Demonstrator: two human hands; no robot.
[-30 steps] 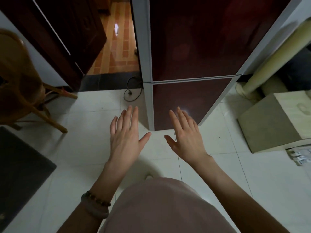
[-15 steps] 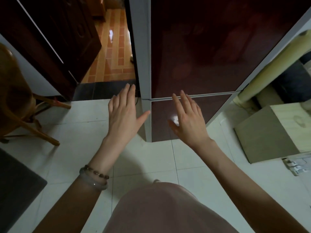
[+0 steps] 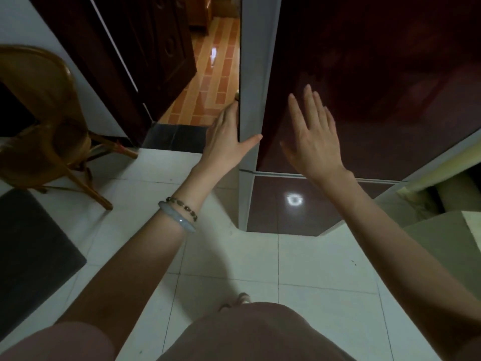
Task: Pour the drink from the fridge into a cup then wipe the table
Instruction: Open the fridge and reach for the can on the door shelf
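Step in hand: opening the fridge [image 3: 390,131]; the pour and the wipe are not yet begun. The drink is not in view (we take it to be behind the closed doors), and no cup or table shows either. The fridge stands upright, long axis vertical, its glossy dark-red front facing us, with the upper door [image 3: 377,74] above a seam and the lower door [image 3: 325,204] below it. The left hand [image 3: 226,142] straddles the upper door's grey left edge [image 3: 256,61]: thumb laid across the grey face, fingers along the far side, their tips hidden, so we read it as a clasp on that edge. The right hand [image 3: 312,142] is spread flat with straight fingers over the red front and holds nothing; we cannot tell whether the palm touches the panel. Judgement on handling: the door is rigid and fairly heavy, its seal will likely resist and then let go at once, and the glossy front offers no purchase, so the left edge is the place to pull. The hinges are probably on the right. A wooden chair [image 3: 44,113] and a dark mat [image 3: 31,251] lie well off to the left on the white tile floor [image 3: 325,269]
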